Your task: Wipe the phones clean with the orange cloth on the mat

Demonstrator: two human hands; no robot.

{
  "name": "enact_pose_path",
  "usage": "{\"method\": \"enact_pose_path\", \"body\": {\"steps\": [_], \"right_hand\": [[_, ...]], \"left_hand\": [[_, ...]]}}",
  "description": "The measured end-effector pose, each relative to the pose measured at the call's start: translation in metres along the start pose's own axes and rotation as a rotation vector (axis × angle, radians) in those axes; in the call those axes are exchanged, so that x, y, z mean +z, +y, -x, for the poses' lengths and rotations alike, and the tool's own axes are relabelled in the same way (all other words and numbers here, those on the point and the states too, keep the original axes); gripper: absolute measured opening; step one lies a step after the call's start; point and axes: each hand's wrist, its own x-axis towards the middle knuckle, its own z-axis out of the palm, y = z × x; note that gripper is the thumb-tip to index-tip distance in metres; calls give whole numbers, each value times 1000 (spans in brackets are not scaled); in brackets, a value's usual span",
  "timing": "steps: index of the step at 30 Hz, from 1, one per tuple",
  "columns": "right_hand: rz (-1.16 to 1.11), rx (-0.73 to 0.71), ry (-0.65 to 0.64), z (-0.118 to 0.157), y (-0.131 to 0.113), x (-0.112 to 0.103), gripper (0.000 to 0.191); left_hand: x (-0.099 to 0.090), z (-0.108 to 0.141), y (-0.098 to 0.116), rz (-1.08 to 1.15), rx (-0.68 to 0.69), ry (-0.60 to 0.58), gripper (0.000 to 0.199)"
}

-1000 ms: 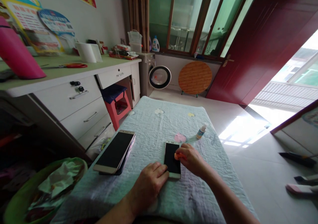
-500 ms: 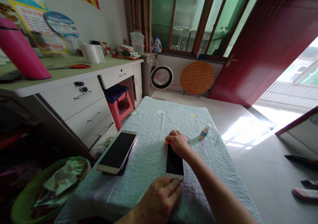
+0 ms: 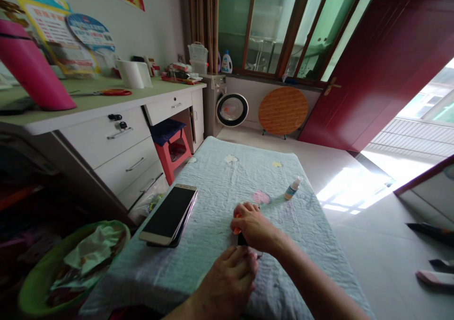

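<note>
A smartphone [image 3: 242, 239] with a dark screen lies on the cloth-covered table, mostly hidden under my hands. My left hand [image 3: 230, 275] grips its near end with the fingers bent over the edge. Over the screen, my right hand [image 3: 253, 225] is closed around a small orange thing [image 3: 238, 219], possibly a cloth or sponge; most of it is hidden by the fingers. To the left lies a gold-rimmed smartphone [image 3: 172, 211], stacked on at least one other phone. A small spray bottle [image 3: 292, 189] stands upright beyond my right hand.
A pale blue quilted cloth [image 3: 213, 178] covers the table. At left are a green basket [image 3: 26, 282] with crumpled tissue and a white desk [image 3: 124, 154] carrying a pink bottle [image 3: 35, 69] and scissors [image 3: 113, 92]. A red stool [image 3: 170, 154] stands under the desk.
My right hand has slid toward me along the phone, from its far end to near my left hand. A pink print on the cloth is now uncovered. The view has shifted slightly.
</note>
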Motion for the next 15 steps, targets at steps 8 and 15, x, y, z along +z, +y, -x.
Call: {"method": "enact_pose_path", "body": {"steps": [8,15], "right_hand": [[18,-118,-111,6,-13,-6,6],[116,7,-13,-25,17,-8,15]], "left_hand": [[0,0,0,62,-44,-44,43],[-6,-6,1,81,17,12,28]]}}
